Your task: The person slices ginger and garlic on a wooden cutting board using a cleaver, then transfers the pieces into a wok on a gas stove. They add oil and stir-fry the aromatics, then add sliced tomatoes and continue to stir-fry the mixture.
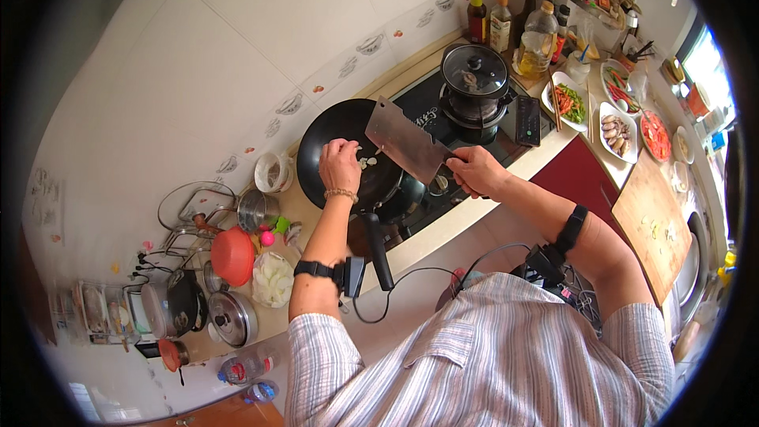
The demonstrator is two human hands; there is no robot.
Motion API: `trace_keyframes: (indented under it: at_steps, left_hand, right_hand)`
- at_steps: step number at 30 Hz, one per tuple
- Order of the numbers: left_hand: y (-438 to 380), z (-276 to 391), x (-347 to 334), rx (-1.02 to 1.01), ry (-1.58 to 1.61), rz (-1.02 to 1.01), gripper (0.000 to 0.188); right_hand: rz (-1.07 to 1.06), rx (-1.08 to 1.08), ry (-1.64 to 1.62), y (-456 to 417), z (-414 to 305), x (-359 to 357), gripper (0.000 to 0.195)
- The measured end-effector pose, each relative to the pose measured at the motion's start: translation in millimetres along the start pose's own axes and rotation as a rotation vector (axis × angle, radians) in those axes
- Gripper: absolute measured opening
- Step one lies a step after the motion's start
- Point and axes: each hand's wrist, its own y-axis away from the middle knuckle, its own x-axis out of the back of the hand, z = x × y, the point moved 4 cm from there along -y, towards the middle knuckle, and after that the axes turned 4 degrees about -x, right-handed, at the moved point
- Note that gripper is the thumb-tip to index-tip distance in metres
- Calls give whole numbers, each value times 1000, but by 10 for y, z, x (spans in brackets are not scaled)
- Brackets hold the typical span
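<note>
My right hand [479, 172] grips the dark handle of a cleaver [406, 141]. Its broad blade is held over the right side of a black wok [320, 121], with a small pale piece on its near face. Over the wok's left part is my left hand [340, 167], fingers bunched and pointing toward the blade. White pieces that look like sliced garlic [368, 162] lie in the wok just right of those fingers. One pale bit shows at the left fingertips; whether they pinch it is unclear. The wok's black handle [378, 252] extends toward me, beside my left forearm.
A lidded pot [474, 71] stands on the hob's far burner, near a phone [527, 121]. Bottles [536, 38] and plates of cut vegetables [567, 102] fill the right counter. A cutting board [649, 219] juts out at right. Left are a red bowl [232, 256] and a steel pot [232, 318].
</note>
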Motion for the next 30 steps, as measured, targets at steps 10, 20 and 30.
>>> trace_keyframes:
  at_steps: [10,20,30]
  left_hand:
    - [173,275,-20,-545,-388,-93,83]
    - [81,15,-230,-276,-461,-212,73]
    - [-278,-507,357,-131,-165,16,26]
  right_hand:
    - [-113,-92,-239,-8,-20,-137,28]
    - [-159,-72,-45,290,82,126,28]
    - [394,545,653,857,-243,233,29]
